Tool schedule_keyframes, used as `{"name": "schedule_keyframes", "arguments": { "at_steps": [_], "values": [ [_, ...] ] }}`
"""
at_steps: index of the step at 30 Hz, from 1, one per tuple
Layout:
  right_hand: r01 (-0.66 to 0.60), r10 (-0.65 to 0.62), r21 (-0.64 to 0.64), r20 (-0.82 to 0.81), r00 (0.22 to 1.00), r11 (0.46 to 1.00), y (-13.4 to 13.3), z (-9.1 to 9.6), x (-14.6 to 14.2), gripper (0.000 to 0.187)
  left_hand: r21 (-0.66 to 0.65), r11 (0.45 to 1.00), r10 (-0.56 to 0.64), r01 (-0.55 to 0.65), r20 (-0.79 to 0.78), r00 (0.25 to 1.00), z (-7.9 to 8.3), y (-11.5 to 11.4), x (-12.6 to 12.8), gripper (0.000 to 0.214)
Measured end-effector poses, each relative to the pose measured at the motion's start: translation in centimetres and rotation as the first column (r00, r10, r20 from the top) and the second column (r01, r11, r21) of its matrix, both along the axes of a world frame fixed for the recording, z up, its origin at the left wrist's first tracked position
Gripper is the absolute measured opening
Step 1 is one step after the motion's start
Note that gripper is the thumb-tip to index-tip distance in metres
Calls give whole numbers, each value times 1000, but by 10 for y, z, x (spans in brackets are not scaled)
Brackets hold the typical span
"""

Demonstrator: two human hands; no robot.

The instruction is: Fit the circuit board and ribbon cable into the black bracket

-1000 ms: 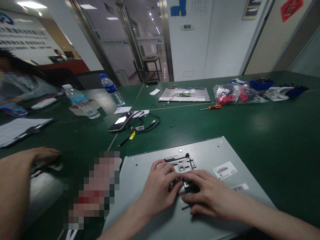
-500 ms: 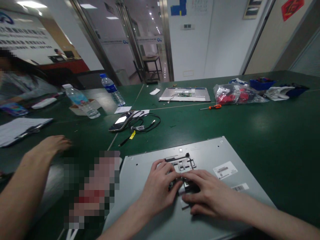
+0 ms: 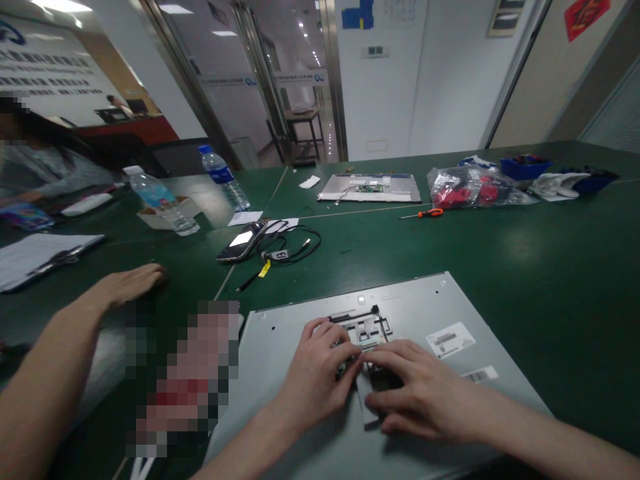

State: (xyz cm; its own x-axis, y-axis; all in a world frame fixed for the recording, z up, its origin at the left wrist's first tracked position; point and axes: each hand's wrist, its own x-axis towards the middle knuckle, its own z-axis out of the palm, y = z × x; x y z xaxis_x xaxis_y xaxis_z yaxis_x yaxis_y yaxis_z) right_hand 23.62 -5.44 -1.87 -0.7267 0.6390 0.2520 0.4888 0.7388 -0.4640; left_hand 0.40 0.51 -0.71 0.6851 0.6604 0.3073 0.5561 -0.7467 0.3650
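Note:
A flat grey metal panel (image 3: 300, 333), like the back of a display, lies in front of me with a slotted cut-out (image 3: 367, 330) at its middle. Over that cut-out, my left hand (image 3: 323, 363) is closed, its thumb and fingertips meeting at the upper end of a narrow pale strip (image 3: 369, 403). My right hand (image 3: 420, 390) curls in from the other side, index fingertip at the same end and thumb against the strip's edge. The fingertips of both hands nearly touch. Small parts beneath the fingers are partly hidden.
Another person's arm (image 3: 75, 333) reaches in at left, beside a blurred-out patch (image 3: 190, 373). Beyond the panel lie a phone (image 3: 243, 241), a coiled cable (image 3: 295, 250), bottles (image 3: 165, 203), a screwdriver (image 3: 423, 213), a second panel (image 3: 370, 190) and a plastic bag (image 3: 475, 190).
The pale strip shows longer and lies straighter between my hands. My fingers have shifted only slightly. The other person's hand at left has moved right and up a little.

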Motion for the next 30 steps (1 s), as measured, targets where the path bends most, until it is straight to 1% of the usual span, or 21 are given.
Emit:
{"name": "schedule_keyframes", "arguments": {
  "at_steps": [6,11,16,17,21,23,30],
  "values": [
    [35,-36,11,22,999,999,1,1,0,33,-43,999,-16,16,8,1000,-2,3,-2,14],
    [47,-47,-2,10,999,999,1,-2,0,28,-76,996,-44,42,-24,999,-3,6,-2,11],
    [59,-59,-13,1,998,998,2,-4,0,26,-120,991,-67,63,-32,997,3,3,-1,8],
    [64,-64,-17,2,998,998,2,-5,0,27,-125,990,-73,68,-34,997,5,2,-1,10],
    [75,-75,-22,7,997,997,2,-9,0,28,-143,987,-88,78,-67,994,11,-3,1,29],
    [74,-74,-19,1,997,997,2,-9,1,27,-146,986,-89,76,-82,993,13,-4,2,35],
    [48,-47,-20,15,999,999,2,-6,2,26,-125,990,-86,72,-112,990,8,-5,2,35]
  ]
}}
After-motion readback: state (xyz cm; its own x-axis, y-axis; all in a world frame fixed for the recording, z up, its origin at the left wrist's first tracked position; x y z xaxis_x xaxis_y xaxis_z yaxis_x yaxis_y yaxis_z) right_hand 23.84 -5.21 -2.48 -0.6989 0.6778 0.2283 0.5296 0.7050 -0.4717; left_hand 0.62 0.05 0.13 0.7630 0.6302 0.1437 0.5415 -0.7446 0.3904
